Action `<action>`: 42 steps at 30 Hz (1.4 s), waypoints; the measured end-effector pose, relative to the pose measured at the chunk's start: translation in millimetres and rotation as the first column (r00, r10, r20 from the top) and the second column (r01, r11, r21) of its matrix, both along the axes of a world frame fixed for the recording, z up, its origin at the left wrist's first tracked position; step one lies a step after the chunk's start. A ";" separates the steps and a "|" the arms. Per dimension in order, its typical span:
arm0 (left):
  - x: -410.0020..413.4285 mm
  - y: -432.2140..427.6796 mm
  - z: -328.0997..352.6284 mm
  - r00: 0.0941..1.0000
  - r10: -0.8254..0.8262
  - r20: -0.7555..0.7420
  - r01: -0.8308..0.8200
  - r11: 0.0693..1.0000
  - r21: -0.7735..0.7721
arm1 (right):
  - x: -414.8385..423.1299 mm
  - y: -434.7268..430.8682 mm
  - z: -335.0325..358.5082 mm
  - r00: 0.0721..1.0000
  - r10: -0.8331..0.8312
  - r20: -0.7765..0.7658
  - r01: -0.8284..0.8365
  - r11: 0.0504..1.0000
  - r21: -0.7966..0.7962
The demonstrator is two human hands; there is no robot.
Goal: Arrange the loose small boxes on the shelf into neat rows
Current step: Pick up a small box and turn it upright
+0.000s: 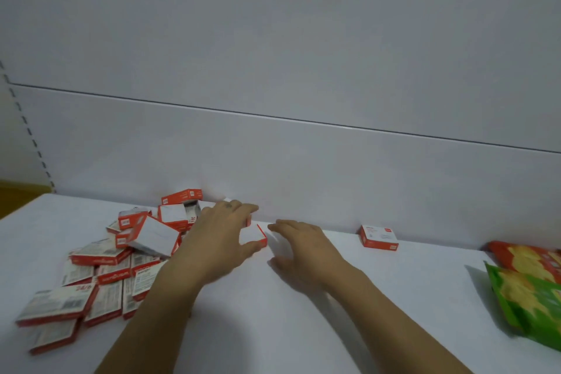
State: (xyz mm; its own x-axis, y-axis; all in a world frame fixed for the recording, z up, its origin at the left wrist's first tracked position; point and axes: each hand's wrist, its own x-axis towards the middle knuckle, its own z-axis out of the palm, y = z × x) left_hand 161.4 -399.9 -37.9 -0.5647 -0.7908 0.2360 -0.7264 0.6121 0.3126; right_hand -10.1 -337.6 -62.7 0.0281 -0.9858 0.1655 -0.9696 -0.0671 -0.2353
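The left hand (pixel 223 231) is pinching a small box (pixel 254 235) by the back edge of the shelf (pixel 394 297). The right hand (pixel 303 241) is hovering spread just beside it, and the loose pile (pixel 100 267) is sitting toward the left edge.

The left hand (pixel 221 231) is gripping a small red-and-white box (pixel 253 235) on the white shelf (pixel 364 297), right beside a jumbled pile of boxes (pixel 100 270). The right hand (pixel 300 244) is spreading its fingers just beside that box. A lone box (pixel 379 237) is lying against the back panel (pixel 303 161), near the snack bags (pixel 528 288).
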 end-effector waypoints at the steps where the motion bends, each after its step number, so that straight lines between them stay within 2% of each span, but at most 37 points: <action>1: 1.4 -1.5 -0.7 1.000 0.005 0.003 -0.005 1.000 0.012 | 4.6 -5.9 1.9 1.000 0.020 0.003 -0.020 1.000 0.007; 11: 11.0 -11.1 0.8 1.000 0.017 0.013 -0.017 0.999 0.029 | 21.6 -41.5 -1.2 0.996 0.088 -0.015 -0.088 0.996 0.023; 15: 9.5 -10.8 -0.5 0.999 0.011 0.037 -0.012 1.000 0.021 | 21.8 -43.7 -9.6 0.993 0.111 0.033 -0.112 0.993 0.028; 20: 6.6 -10.3 -3.5 1.000 0.005 0.019 -0.006 0.999 0.044 | 13.4 -39.8 -11.4 0.994 0.026 0.111 -0.029 0.999 0.025; 24: 0.3 -1.9 -2.8 1.000 -0.008 0.010 0.007 0.999 0.038 | -7.7 -18.8 -4.8 0.979 -0.053 0.196 0.065 0.997 -0.052; 30: -23.1 17.7 -7.7 0.986 -0.166 -0.030 0.165 0.986 -0.019 | -38.7 28.7 10.9 0.972 -0.110 0.208 0.145 0.976 -0.162; 34: -39.4 32.9 -13.7 0.975 -0.219 -0.048 0.220 0.976 0.011 | -49.3 56.6 5.6 0.956 -0.161 0.247 0.213 0.956 -0.201; 39: -47.2 38.9 -18.4 0.968 -0.240 -0.078 0.244 0.969 0.046 | -57.5 71.1 0.1 0.938 -0.171 0.302 0.234 0.954 -0.187; 42: -49.8 38.4 -21.8 0.962 -0.253 -0.098 0.255 0.967 0.010 | -57.4 69.5 0.4 0.915 -0.165 0.368 0.241 0.955 -0.170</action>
State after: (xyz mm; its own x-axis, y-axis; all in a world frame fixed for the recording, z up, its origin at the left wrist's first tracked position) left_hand 111.6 -361.5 -59.8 -0.7236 -0.6298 0.2823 -0.5140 0.7647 0.3887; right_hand -67.5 -268.1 -62.3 -0.2658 -0.9059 0.3297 -0.8271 0.0386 -0.5607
